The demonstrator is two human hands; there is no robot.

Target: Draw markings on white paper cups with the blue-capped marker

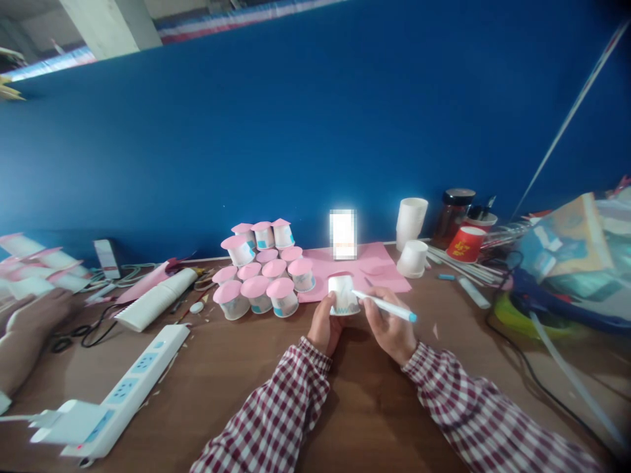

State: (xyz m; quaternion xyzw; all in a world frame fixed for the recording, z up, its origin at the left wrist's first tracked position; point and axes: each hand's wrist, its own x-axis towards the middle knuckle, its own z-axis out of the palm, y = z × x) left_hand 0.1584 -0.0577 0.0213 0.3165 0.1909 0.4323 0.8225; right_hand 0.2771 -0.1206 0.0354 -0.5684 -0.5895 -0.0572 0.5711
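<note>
My left hand (323, 325) is closed around a small white paper cup (343, 294) with a pink top, held just above the brown table. My right hand (392, 325) grips a white marker with a blue end (387, 307), its tip touching the cup's side. Just left of the cup stands a pile of several similar pink-topped cups (263, 272), stacked in tiers. A pink paper sheet (362, 263) lies behind my hands.
White power strips (125, 387) and cables lie at the left, where another person's hand (27, 328) rests. White cups (411, 233), a dark jar (453, 213), a red cup (466, 244) and straws stand at the back right. Bags and cords crowd the right edge.
</note>
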